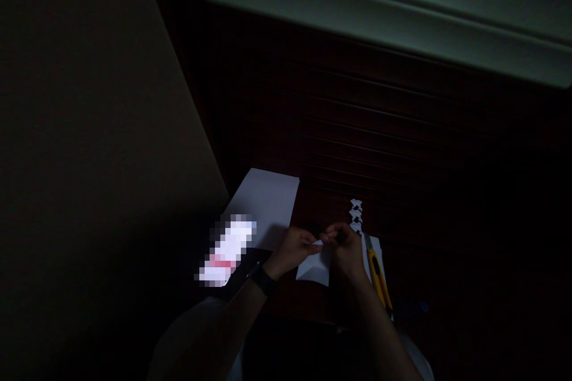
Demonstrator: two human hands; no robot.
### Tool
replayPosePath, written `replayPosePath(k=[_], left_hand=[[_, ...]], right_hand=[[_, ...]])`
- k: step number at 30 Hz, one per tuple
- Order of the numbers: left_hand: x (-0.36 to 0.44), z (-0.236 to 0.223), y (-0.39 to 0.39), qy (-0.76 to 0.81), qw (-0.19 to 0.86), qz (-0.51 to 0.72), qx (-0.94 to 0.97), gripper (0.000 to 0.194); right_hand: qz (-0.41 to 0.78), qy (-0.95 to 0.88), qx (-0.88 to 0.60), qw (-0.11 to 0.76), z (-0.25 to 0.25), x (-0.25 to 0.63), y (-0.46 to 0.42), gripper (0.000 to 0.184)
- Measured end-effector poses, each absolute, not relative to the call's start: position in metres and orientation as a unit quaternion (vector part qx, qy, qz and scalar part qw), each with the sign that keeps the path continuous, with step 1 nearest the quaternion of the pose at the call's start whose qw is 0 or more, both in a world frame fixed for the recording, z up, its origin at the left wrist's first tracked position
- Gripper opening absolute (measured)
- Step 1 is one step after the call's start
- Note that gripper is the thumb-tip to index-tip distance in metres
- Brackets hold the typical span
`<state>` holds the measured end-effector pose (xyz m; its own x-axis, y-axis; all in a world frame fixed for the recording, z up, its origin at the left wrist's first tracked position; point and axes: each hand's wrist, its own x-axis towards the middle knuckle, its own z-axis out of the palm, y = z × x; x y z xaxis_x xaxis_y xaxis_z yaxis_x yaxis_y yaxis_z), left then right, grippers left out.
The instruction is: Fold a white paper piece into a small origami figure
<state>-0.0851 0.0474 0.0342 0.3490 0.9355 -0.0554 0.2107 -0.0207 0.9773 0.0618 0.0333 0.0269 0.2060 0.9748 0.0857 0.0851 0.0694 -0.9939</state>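
Observation:
The light is dim. A small white piece of paper [314, 271] with a crease hangs or lies between my hands. My left hand [292, 249] pinches its upper edge between thumb and fingers. From the other side, my right hand [347, 252] is closed at the paper's top corner, its fingertips meeting those of the left. Just beyond the right hand stands a row of small folded paper shapes [356, 213]. A yellow box cutter [378, 278] rests beside the right forearm on a few white paper pieces [376, 245].
A large white sheet [268, 199] lies on the dark table to the left. Over its near side is a bright, pixelated screen-like object [227, 253]. A light wall or panel [111, 101] borders the left, and pale ledges [379, 18] cross the top.

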Motion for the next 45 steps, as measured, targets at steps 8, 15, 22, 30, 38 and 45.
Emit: replayPosePath(k=[8,15,22,30,38,45], left_hand=[[-0.086,0.035,0.046,0.416,0.574,0.329,0.624,0.024],[-0.084,0.029,0.045,0.440,0.546,0.339,0.627,0.019],[-0.085,0.035,0.049,0.486,0.547,0.385,0.563,0.023],[-0.090,0.045,0.048,0.506,0.570,0.412,0.499,0.026],[-0.091,0.046,0.050,0.444,0.566,0.406,0.563,0.028],[-0.089,0.043,0.050,0.475,0.552,0.429,0.534,0.025]], right_hand=[[0.492,-0.440,-0.490,0.569,0.030,0.062,0.032,0.031],[0.508,-0.442,-0.485,0.559,0.033,0.060,0.030,0.032],[0.452,-0.476,-0.521,0.546,0.040,0.060,0.030,0.033],[0.478,-0.500,-0.536,0.484,0.040,0.069,0.027,0.029],[0.476,-0.473,-0.570,0.474,0.035,0.076,0.029,0.022],[0.501,-0.475,-0.553,0.467,0.038,0.075,0.028,0.025]])
